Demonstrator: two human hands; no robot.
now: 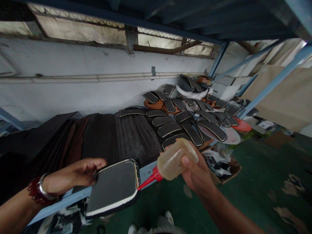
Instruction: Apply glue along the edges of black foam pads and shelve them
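Observation:
My left hand [80,174] grips the edge of a dark padded panel [113,187] with rounded corners, fingers closed on its left side. A pale line of glue [117,204] runs along the panel's near border and up its right side. In my right hand [197,170] is a squeeze glue bottle [176,159], translucent and yellowish, tilted down to the left. Its red nozzle [149,179] meets the panel's right edge close to the lower right corner.
Many similar dark panels [168,129] with light borders lie spread over the blue rack's shelf. Stacked dark sheets [135,139] fill its left part. A carton [234,170] of scraps stands on the green floor [258,198]. Blue beams cross overhead and at right.

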